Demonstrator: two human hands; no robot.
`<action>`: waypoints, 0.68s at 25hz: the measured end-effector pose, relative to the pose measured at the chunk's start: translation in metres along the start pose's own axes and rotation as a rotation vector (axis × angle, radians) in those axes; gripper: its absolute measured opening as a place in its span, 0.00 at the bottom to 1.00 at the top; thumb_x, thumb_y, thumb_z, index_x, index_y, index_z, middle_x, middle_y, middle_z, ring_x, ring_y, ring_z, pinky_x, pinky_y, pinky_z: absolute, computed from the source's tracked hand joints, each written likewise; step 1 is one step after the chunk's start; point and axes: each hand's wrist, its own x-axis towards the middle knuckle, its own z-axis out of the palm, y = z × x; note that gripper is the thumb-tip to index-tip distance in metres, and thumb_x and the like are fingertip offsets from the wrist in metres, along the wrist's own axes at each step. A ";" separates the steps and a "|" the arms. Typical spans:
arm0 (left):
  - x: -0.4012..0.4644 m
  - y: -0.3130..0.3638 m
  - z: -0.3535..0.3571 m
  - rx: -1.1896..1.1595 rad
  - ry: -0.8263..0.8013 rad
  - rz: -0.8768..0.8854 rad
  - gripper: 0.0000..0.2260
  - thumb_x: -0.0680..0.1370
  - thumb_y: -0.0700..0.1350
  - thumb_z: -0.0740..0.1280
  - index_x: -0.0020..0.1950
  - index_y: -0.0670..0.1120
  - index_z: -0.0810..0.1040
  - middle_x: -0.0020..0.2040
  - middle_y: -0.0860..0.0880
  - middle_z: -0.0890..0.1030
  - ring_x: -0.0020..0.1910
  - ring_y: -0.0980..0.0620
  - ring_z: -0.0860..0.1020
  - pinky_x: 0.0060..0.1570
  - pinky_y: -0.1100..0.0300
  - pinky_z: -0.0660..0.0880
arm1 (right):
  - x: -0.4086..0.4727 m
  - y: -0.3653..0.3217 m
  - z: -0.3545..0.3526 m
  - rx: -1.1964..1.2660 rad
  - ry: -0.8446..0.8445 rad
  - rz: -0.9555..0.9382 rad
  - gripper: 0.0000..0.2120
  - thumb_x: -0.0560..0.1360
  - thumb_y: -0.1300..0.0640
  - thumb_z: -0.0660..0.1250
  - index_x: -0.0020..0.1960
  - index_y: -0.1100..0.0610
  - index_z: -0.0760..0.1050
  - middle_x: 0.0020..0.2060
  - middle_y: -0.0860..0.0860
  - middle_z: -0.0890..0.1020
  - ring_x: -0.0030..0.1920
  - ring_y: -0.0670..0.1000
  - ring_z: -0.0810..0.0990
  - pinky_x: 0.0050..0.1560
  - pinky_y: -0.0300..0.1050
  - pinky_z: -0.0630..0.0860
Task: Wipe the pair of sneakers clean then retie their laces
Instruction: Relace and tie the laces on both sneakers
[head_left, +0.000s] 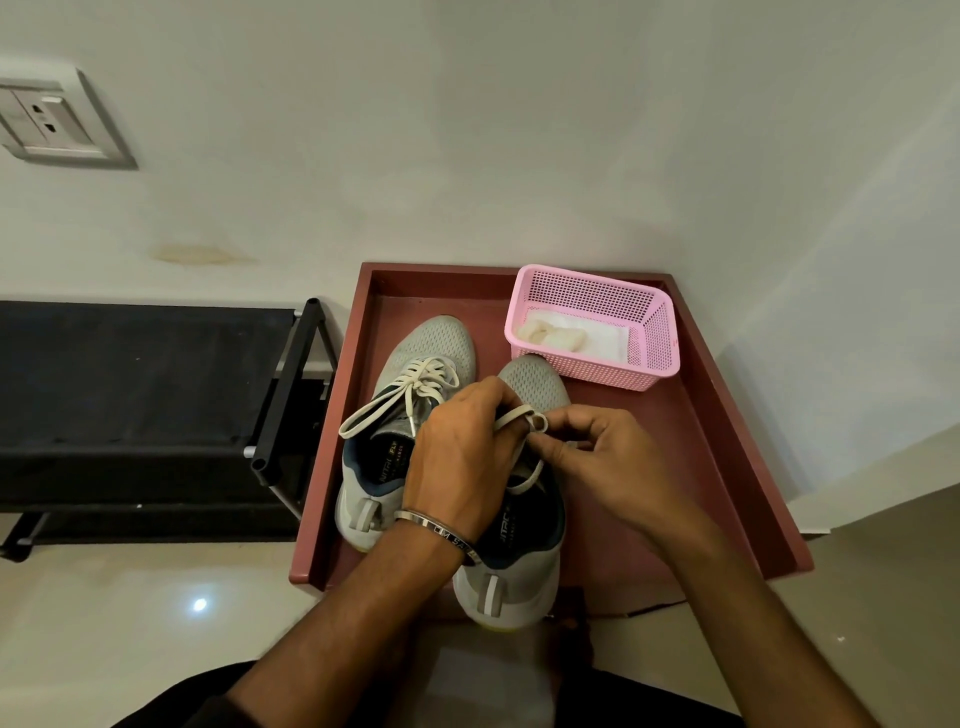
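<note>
Two grey sneakers stand side by side, toes pointing away, in a dark red tray (727, 467). The left sneaker (415, 358) has its white laces tied in a bow with long loops. Over the right sneaker (535, 384), my left hand (462, 462) grips a loop of that shoe's white lace (519, 415). My right hand (608, 462) pinches the other part of the same lace beside it. The hands hide most of that shoe's tongue and eyelets.
A pink plastic basket (649, 353) with a white cloth (550, 335) inside sits at the tray's far right corner. A black shoe rack (156, 395) stands to the left against the white wall. A wall socket (52, 124) is at the upper left.
</note>
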 end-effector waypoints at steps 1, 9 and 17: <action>0.000 0.000 0.000 -0.001 -0.002 0.000 0.04 0.77 0.47 0.69 0.46 0.48 0.77 0.42 0.54 0.79 0.40 0.56 0.77 0.40 0.57 0.75 | 0.001 0.000 0.000 0.019 0.032 -0.008 0.06 0.75 0.65 0.70 0.50 0.60 0.84 0.43 0.53 0.86 0.45 0.50 0.85 0.44 0.37 0.79; 0.000 0.001 0.000 0.020 -0.008 -0.009 0.05 0.76 0.48 0.71 0.46 0.49 0.77 0.42 0.55 0.79 0.40 0.58 0.76 0.40 0.61 0.74 | 0.000 0.000 0.008 -0.209 0.411 -0.142 0.07 0.73 0.63 0.71 0.46 0.52 0.81 0.38 0.45 0.84 0.42 0.43 0.83 0.44 0.38 0.80; 0.000 -0.002 -0.002 0.043 -0.024 0.027 0.03 0.76 0.48 0.71 0.47 0.51 0.78 0.43 0.56 0.78 0.42 0.58 0.75 0.43 0.61 0.73 | 0.000 0.004 -0.003 -0.578 0.550 -0.324 0.08 0.70 0.67 0.73 0.44 0.56 0.80 0.40 0.46 0.79 0.38 0.44 0.78 0.38 0.38 0.77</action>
